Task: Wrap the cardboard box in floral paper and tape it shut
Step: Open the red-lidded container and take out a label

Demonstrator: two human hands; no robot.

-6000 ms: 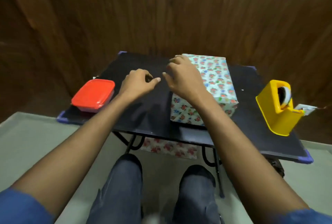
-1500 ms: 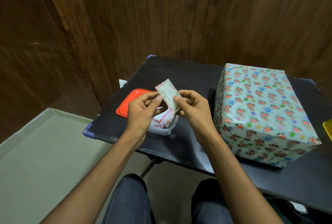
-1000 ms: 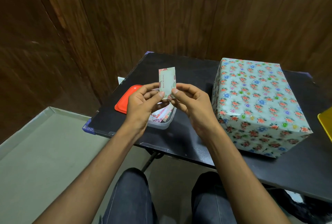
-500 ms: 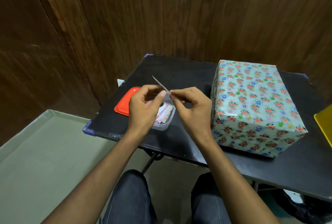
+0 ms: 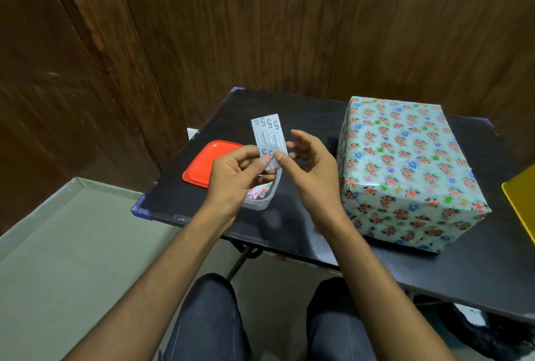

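Observation:
The box wrapped in floral paper (image 5: 405,169) stands on the black table (image 5: 304,233) at the right. My left hand (image 5: 237,175) pinches a small white label card (image 5: 268,137) by its lower end and holds it upright, printed backing toward me. My right hand (image 5: 307,169) is beside it with the thumb touching the card's lower right edge and the other fingers spread loosely. Both hands hover over a clear plastic tub (image 5: 262,197) holding several coloured cards.
The tub's red lid (image 5: 208,165) lies on the table left of the hands. A yellow tape dispenser's edge (image 5: 521,204) shows at the far right. Wooden walls close in behind and left. My knees sit below the table's front edge.
The card has been turned from edge-on to show its printed back. My right hand has let go its pinch and opened its fingers; the left hand still holds the card.

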